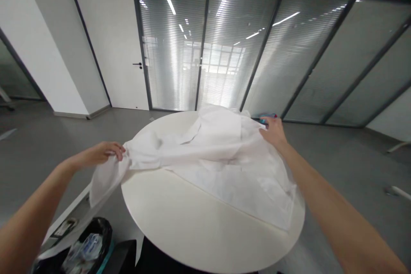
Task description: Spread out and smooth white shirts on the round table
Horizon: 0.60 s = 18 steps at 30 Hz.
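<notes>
Table (180, 222), shirt (218, 154) crosswise, collar away

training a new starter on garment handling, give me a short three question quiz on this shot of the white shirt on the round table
1. True or false: the white cotton shirt is spread over the round white table.
2. Which hand grips the sleeve end hanging past the table edge? A) left hand B) right hand
3. Fill in: on the floor by the table's near left edge stands a ____ bin with a black liner.

Key
1. True.
2. A; the right hand presses the shirt's far shoulder area.
3. Waste; clear wrappers show inside it.
</notes>
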Each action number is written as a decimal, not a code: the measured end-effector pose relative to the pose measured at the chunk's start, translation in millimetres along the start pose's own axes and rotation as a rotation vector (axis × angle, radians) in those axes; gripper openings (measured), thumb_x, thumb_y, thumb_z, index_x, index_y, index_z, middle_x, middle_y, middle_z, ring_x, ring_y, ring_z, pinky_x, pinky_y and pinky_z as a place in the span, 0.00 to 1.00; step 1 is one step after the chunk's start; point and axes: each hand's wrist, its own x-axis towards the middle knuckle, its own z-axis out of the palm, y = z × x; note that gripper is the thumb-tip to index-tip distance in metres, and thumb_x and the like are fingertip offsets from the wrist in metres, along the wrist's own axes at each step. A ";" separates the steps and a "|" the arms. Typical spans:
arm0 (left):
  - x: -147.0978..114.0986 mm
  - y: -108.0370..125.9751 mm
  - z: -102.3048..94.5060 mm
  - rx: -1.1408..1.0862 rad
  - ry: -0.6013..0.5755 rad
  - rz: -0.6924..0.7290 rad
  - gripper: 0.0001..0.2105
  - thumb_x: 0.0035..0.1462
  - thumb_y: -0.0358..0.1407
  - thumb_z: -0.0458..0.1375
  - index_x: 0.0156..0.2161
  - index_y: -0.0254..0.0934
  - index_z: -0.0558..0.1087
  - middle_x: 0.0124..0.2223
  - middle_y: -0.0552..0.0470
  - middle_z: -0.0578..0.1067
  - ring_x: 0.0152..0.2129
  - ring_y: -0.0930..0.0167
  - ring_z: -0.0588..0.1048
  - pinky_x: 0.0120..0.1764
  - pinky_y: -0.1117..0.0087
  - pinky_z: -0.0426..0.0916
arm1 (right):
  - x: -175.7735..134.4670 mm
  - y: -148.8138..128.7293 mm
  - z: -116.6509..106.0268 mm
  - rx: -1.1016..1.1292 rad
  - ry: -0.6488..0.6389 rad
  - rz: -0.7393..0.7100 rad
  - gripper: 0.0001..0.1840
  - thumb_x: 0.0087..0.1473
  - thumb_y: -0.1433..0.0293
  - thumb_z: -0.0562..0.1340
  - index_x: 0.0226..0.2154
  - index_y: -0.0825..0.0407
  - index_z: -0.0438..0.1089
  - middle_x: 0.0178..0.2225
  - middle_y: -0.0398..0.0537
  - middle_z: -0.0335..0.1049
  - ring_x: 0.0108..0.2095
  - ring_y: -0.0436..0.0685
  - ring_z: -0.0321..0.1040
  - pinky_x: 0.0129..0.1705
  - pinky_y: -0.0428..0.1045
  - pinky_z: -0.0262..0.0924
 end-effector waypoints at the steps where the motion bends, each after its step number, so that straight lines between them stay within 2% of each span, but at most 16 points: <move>1: 0.2 7.7 -1.1 0.076 -0.101 0.001 0.11 0.46 0.40 0.61 0.31 0.35 0.81 0.48 0.43 0.79 0.47 0.55 0.74 0.45 0.59 0.71 | -7.0 -14.2 5.4 -0.067 -0.016 -0.194 0.30 0.47 0.75 0.64 0.55 0.51 0.71 0.50 0.58 0.66 0.47 0.63 0.65 0.51 0.56 0.59; 3: 2.6 31.3 -3.3 0.167 -0.302 0.038 0.18 0.47 0.38 0.61 0.45 0.38 0.80 0.59 0.46 0.73 0.53 0.55 0.71 0.51 0.57 0.68 | -19.2 -46.2 13.1 -0.198 -0.088 -0.540 0.33 0.49 0.77 0.62 0.59 0.46 0.68 0.57 0.58 0.59 0.53 0.65 0.59 0.55 0.59 0.55; 4: 5.1 44.6 -3.1 0.190 -0.356 0.085 0.24 0.47 0.38 0.61 0.51 0.40 0.77 0.62 0.48 0.70 0.55 0.56 0.69 0.53 0.58 0.67 | -23.9 -62.0 15.4 -0.256 -0.125 -0.665 0.31 0.51 0.77 0.61 0.57 0.44 0.70 0.59 0.56 0.58 0.55 0.67 0.57 0.55 0.61 0.52; 5: 8.7 56.9 -0.9 0.204 -0.404 0.136 0.28 0.47 0.39 0.62 0.57 0.42 0.73 0.65 0.48 0.66 0.57 0.56 0.68 0.54 0.59 0.66 | -27.4 -76.5 16.9 -0.302 -0.163 -0.756 0.26 0.53 0.76 0.60 0.53 0.43 0.73 0.59 0.55 0.58 0.56 0.67 0.55 0.55 0.61 0.51; 7: 18.7 75.1 11.9 0.224 -0.460 0.207 0.35 0.48 0.42 0.63 0.63 0.45 0.67 0.68 0.48 0.62 0.61 0.56 0.65 0.56 0.62 0.65 | -30.4 -99.5 18.0 -0.360 -0.226 -0.841 0.16 0.58 0.74 0.58 0.43 0.45 0.79 0.56 0.53 0.62 0.54 0.67 0.56 0.53 0.60 0.51; 9: 31.3 81.8 37.3 0.244 -0.454 0.205 0.40 0.47 0.43 0.64 0.67 0.47 0.61 0.69 0.49 0.60 0.63 0.56 0.62 0.57 0.63 0.64 | -28.9 -113.4 17.5 -0.385 -0.268 -0.848 0.16 0.62 0.71 0.56 0.36 0.47 0.80 0.54 0.53 0.65 0.51 0.65 0.58 0.51 0.58 0.53; 10: 37.8 81.5 53.8 0.256 -0.430 0.188 0.43 0.46 0.43 0.65 0.68 0.48 0.58 0.69 0.49 0.59 0.63 0.57 0.62 0.59 0.62 0.63 | -27.4 -117.3 17.0 -0.396 -0.281 -0.835 0.15 0.62 0.70 0.56 0.38 0.47 0.80 0.54 0.54 0.65 0.50 0.65 0.59 0.50 0.58 0.53; 11: 44.2 79.9 71.4 0.267 -0.393 0.178 0.46 0.44 0.43 0.66 0.69 0.48 0.55 0.70 0.47 0.58 0.64 0.57 0.61 0.60 0.61 0.61 | -26.0 -119.7 16.4 -0.406 -0.295 -0.812 0.13 0.61 0.69 0.58 0.43 0.47 0.78 0.55 0.54 0.64 0.50 0.66 0.60 0.50 0.58 0.54; 12: 50.3 77.8 89.1 0.275 -0.329 0.170 0.48 0.43 0.43 0.67 0.70 0.45 0.53 0.70 0.45 0.57 0.64 0.56 0.60 0.61 0.59 0.60 | -25.0 -120.9 15.7 -0.413 -0.315 -0.779 0.16 0.59 0.66 0.61 0.49 0.46 0.75 0.57 0.55 0.62 0.51 0.68 0.60 0.50 0.59 0.55; 13: 55.9 75.9 105.7 0.289 -0.253 0.158 0.49 0.43 0.43 0.67 0.70 0.42 0.52 0.70 0.42 0.57 0.64 0.56 0.59 0.61 0.58 0.59 | -25.0 -121.4 15.2 -0.412 -0.345 -0.731 0.22 0.57 0.62 0.64 0.55 0.45 0.71 0.59 0.57 0.59 0.52 0.70 0.60 0.50 0.60 0.56; 15: 65.4 74.8 132.4 0.325 -0.113 0.106 0.49 0.45 0.42 0.67 0.70 0.37 0.51 0.65 0.38 0.64 0.60 0.54 0.65 0.59 0.56 0.62 | -29.0 -122.5 14.6 -0.372 -0.398 -0.589 0.37 0.54 0.52 0.65 0.62 0.45 0.62 0.62 0.61 0.54 0.53 0.75 0.60 0.49 0.62 0.58; 17: 72.2 77.6 148.5 0.352 -0.034 0.063 0.44 0.48 0.41 0.66 0.69 0.36 0.56 0.56 0.40 0.74 0.52 0.56 0.73 0.54 0.57 0.66 | -39.1 -126.1 15.1 -0.292 -0.414 -0.473 0.41 0.54 0.45 0.62 0.64 0.46 0.60 0.63 0.64 0.52 0.53 0.76 0.60 0.49 0.64 0.58; 18: 74.6 79.8 152.9 0.365 -0.016 0.060 0.39 0.50 0.41 0.65 0.66 0.37 0.61 0.51 0.43 0.77 0.48 0.57 0.75 0.51 0.59 0.67 | -46.2 -129.3 16.0 -0.239 -0.423 -0.476 0.41 0.54 0.44 0.61 0.64 0.46 0.60 0.62 0.64 0.53 0.54 0.76 0.60 0.50 0.64 0.58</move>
